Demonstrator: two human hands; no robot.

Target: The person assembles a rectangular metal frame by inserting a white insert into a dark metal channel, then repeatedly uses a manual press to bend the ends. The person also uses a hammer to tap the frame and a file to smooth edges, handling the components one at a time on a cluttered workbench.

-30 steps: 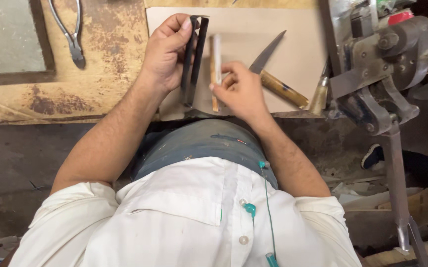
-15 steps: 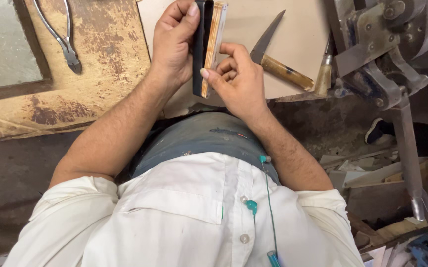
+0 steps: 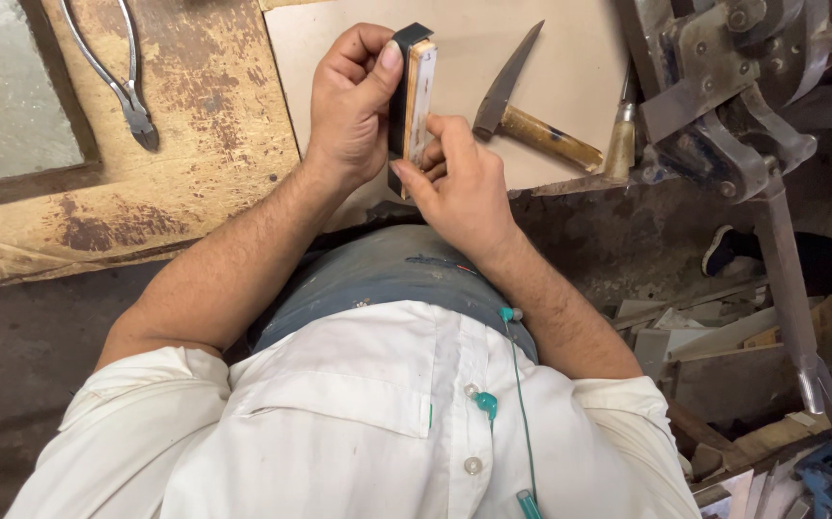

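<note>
My left hand (image 3: 353, 101) grips a long dark block (image 3: 401, 77) upright over the pale board (image 3: 550, 67). A light tan strip (image 3: 419, 96) lies flat against the block's right face. My right hand (image 3: 459, 187) pinches the lower end of that strip and presses it to the block. Both hands sit close together above my lap.
A knife with a wooden handle (image 3: 531, 120) lies on the board to the right of my hands. Metal pliers (image 3: 118, 77) rest on the worn wooden bench (image 3: 195, 163) at the left. A metal press with a long lever (image 3: 743, 135) stands at the right, with scraps (image 3: 723, 336) below.
The tan strip has been brought against the dark block, and both hands have come together on them. The view has shifted slightly closer and to the right.
</note>
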